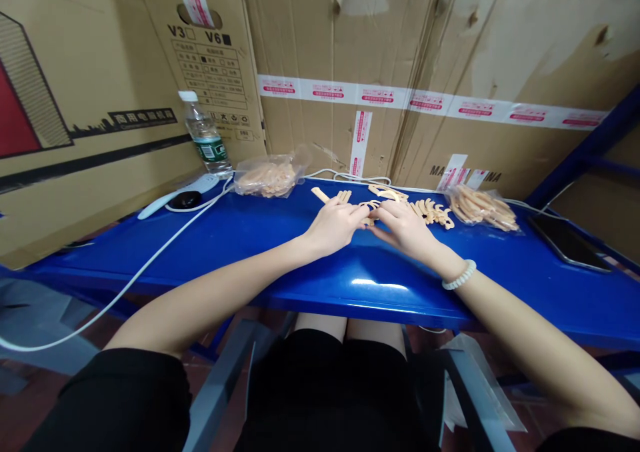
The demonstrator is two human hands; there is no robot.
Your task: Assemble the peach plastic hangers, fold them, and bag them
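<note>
My left hand (336, 227) and my right hand (404, 229) meet over the middle of the blue table (310, 275), fingers bent and tips almost touching. Both look closed in a pinch. A small tan piece (369, 222) shows at the fingertips, partly covered, so its exact shape is hidden. Just behind the fingers lie curved tan pieces (370, 205). Straight tan sticks (344, 196) stick out beyond my left hand, and longer tan strips (387, 192) lie behind my right. A row of small curved tan pieces (431, 212) spreads right of my right hand.
Clear bags of tan pieces lie at left (270, 177) and right (483, 209). A water bottle (207, 139), a light-blue brush-like object (183, 193) and a black oval item (186, 200) stand left. A phone (567, 240) lies right. White cable (150, 272) crosses the left; cardboard (330, 45) walls the back.
</note>
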